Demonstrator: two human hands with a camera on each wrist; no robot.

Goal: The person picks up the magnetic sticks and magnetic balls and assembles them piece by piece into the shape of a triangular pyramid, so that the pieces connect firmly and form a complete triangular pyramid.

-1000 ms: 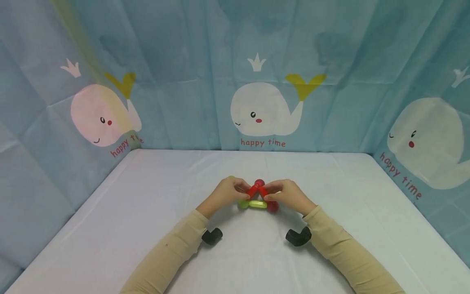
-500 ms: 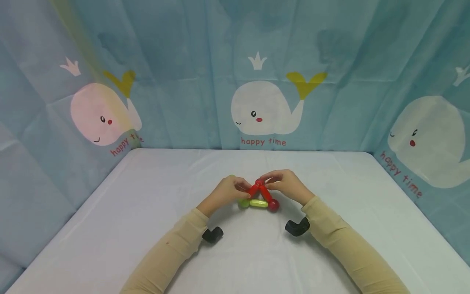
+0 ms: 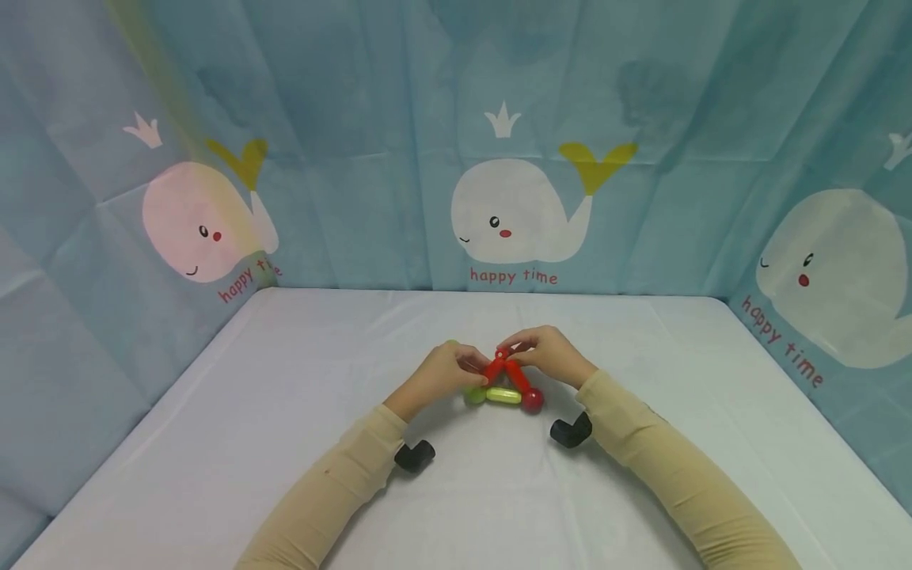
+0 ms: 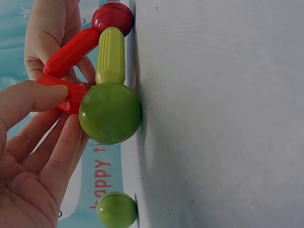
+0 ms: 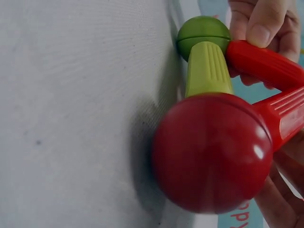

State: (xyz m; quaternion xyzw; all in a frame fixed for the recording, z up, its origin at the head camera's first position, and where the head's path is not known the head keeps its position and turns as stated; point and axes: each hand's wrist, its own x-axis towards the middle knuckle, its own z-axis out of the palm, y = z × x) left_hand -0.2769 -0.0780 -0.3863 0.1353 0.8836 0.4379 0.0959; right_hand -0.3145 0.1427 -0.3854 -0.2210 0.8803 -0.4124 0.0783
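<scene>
A triangle of toy rods and balls lies on the table. Along its near side, a yellow-green rod (image 4: 110, 59) joins a green ball (image 4: 110, 114) to a dark red ball (image 5: 209, 152). Two red rods run from these balls and meet at the far corner. My left hand (image 3: 436, 378) pinches the left red rod (image 5: 266, 62) between thumb and fingers. With thumb and index finger, my right hand (image 3: 552, 356) grips the far corner by the top of the right red rod (image 3: 518, 376). A red ball (image 3: 502, 351) there is partly covered by those fingers.
Behind my left hand, another green ball (image 4: 116, 210) rests apart on the white tablecloth (image 3: 321, 340). Black wrist mounts (image 3: 415, 457) stick out from both sleeves. A blue curtain (image 3: 342, 206) printed with whales surrounds the table's back and sides.
My right hand has left the right red rod's lower part near the dark red ball and moved up to the far corner. The left hand keeps its pinch on the left red rod.
</scene>
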